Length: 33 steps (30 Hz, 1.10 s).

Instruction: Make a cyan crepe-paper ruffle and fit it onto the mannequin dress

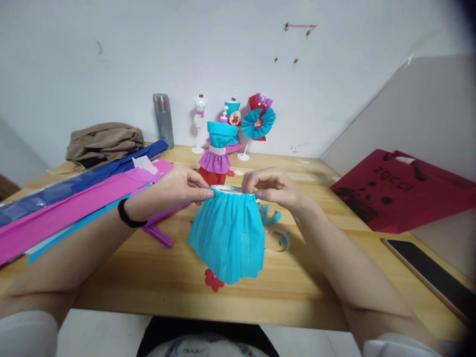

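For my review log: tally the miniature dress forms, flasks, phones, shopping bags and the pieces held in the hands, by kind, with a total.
Miniature dress forms: 4
Flask: 1
Phone: 1
Red shopping bag: 1
Turquoise gathered piece, held in both hands: 1
Total: 8

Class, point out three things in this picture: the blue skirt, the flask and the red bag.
Blue skirt [230, 238]: head view, on the middle of its pleated front.
Flask [164, 124]: head view, on its grey body, below the lid.
Red bag [427, 208]: head view, on its broad front face.
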Each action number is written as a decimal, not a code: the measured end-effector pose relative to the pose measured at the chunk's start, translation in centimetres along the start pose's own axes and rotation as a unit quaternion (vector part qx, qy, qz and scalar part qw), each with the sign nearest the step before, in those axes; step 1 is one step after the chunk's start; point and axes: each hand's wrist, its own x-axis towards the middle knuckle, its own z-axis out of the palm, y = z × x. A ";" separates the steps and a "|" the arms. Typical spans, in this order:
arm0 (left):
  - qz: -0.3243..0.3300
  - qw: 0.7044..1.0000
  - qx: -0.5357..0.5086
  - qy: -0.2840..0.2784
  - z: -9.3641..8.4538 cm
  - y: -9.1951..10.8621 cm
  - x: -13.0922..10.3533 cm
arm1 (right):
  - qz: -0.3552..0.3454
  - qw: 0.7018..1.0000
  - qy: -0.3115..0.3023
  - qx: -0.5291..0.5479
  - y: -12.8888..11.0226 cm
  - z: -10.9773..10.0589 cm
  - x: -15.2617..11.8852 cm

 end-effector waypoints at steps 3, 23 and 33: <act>0.013 0.999 0.025 0.033 0.0 0.1 0.1 | 0.014 1.000 0.000 0.024 0.5 0.0 0.1; 0.179 0.938 -0.202 -0.217 -0.6 -0.2 0.0 | -0.035 0.982 0.088 0.163 0.7 2.7 0.8; 0.101 0.945 -0.258 -0.176 0.3 -1.8 0.5 | -0.019 0.959 0.094 0.266 0.1 4.4 1.5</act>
